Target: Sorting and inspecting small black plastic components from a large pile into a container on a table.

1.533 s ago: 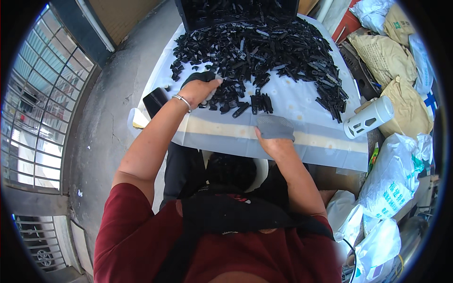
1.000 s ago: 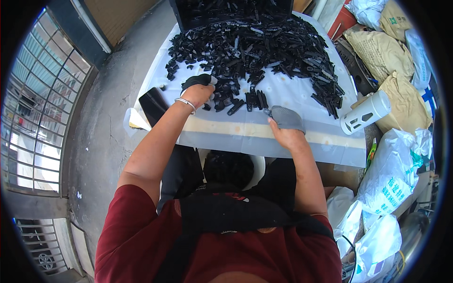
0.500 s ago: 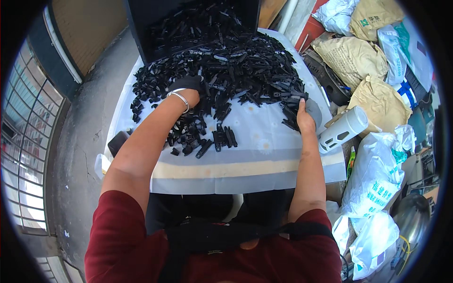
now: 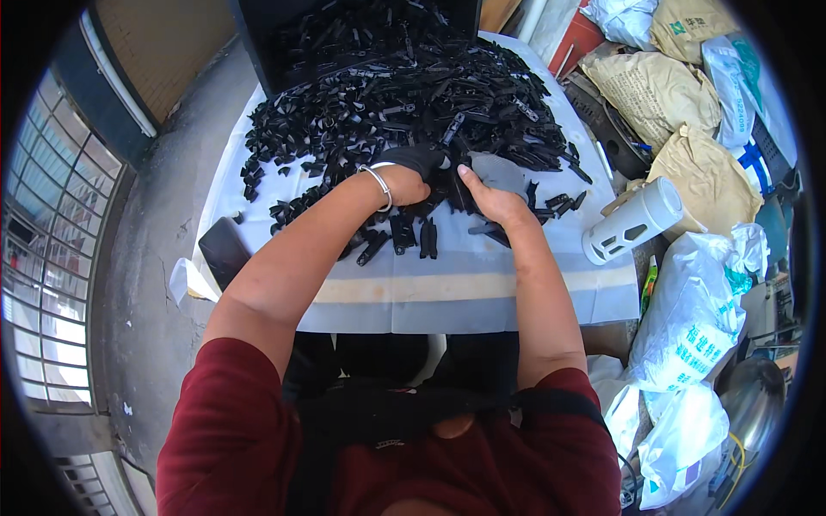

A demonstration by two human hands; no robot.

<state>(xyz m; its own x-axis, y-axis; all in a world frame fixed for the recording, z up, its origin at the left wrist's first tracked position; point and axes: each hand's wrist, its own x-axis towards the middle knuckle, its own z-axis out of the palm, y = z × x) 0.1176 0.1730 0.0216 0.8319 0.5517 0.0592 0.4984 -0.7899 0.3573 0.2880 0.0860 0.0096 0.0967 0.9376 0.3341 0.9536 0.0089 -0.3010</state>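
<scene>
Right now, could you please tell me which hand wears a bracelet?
The left hand, set apart by its silver bracelet; the right hand wears none.

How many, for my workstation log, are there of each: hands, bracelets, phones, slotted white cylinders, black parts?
Left hand and right hand: 2
Bracelet: 1
Phone: 1
Slotted cylinder: 1
Total: 5, leaving out the black parts, which are heaped too densely to count.
</scene>
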